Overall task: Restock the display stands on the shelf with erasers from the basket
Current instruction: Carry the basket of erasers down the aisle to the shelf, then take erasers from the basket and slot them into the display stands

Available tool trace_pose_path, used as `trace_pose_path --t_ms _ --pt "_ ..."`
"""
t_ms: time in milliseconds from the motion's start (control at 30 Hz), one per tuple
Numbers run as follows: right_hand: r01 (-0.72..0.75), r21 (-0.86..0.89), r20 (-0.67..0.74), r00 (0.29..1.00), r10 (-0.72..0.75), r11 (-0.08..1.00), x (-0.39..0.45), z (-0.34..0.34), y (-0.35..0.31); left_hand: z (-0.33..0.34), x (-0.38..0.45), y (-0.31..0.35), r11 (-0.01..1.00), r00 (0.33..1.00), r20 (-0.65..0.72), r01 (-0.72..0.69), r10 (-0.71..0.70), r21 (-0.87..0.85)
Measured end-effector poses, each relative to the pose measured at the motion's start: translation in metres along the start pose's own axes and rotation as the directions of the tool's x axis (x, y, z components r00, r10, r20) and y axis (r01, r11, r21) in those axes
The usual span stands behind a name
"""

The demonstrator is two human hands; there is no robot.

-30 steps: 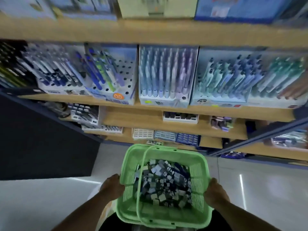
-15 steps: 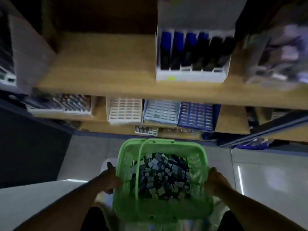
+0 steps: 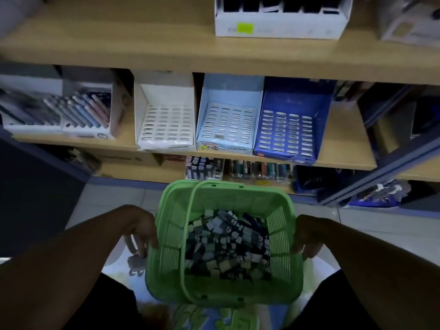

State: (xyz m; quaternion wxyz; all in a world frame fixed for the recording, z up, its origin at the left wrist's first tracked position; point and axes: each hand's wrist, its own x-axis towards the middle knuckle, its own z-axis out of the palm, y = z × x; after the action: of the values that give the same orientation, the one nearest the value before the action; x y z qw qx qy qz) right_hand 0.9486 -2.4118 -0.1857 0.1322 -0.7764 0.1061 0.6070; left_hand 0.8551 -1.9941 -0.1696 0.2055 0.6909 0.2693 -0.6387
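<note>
A green plastic basket [image 3: 166, 236] sits low in front of me, filled with several grey, white and dark erasers [image 3: 226, 246]. My left hand [image 3: 139, 228] grips the basket's left wall and my right hand [image 3: 308, 235] grips its right wall. On the shelf ahead stand three slotted display stands side by side: a white stand [image 3: 164, 123], a light blue stand [image 3: 228, 125] and a dark blue stand [image 3: 287, 132]. Their slots look nearly all bare; one small eraser sits low in the light blue stand.
A pen display box [image 3: 78, 115] stands left of the stands on the same wooden shelf [image 3: 342, 148]. A white box [image 3: 281, 25] sits on the shelf above. More stationery fills the lowest shelf. A dark panel borders the left; tiled floor lies below.
The view has dropped and come closer to the lower shelf, so the three stands look larger. The basket stays held at both sides and has come lower and nearer to me.
</note>
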Motion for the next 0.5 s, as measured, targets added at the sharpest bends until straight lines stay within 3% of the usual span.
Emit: trace_pose_path --t_ms 100,200,267,367,433,500 --pt "0.033 -0.025 -0.078 0.996 -0.035 0.999 0.002 0.011 -0.005 0.001 0.002 -0.009 0.999 0.995 -0.097 0.007 -0.011 -0.035" --pt "0.086 -0.076 -0.275 0.956 -0.104 0.993 -0.002 0.025 -0.014 0.01 -0.003 -0.011 0.997 0.96 -0.28 -0.039 0.019 -0.063" --pt "0.077 -0.152 -0.408 0.903 -0.133 0.985 -0.007 0.035 -0.016 0.021 -0.003 -0.01 0.999 0.883 -0.468 -0.043 0.038 0.0" --pt "0.042 -0.292 -0.451 0.875 -0.177 0.955 -0.017 0.053 -0.017 0.047 -0.011 0.003 0.99 0.72 -0.679 -0.081 0.14 0.118" --pt "0.04 -0.316 -0.458 0.869 -0.19 0.948 -0.029 0.06 -0.016 0.076 -0.03 0.018 0.981 0.732 -0.653 -0.155 0.196 0.12" --pt "0.132 -0.308 -0.482 0.832 -0.274 0.942 -0.043 0.062 -0.02 0.105 -0.048 0.035 0.941 0.804 -0.563 -0.314 0.193 -0.127"
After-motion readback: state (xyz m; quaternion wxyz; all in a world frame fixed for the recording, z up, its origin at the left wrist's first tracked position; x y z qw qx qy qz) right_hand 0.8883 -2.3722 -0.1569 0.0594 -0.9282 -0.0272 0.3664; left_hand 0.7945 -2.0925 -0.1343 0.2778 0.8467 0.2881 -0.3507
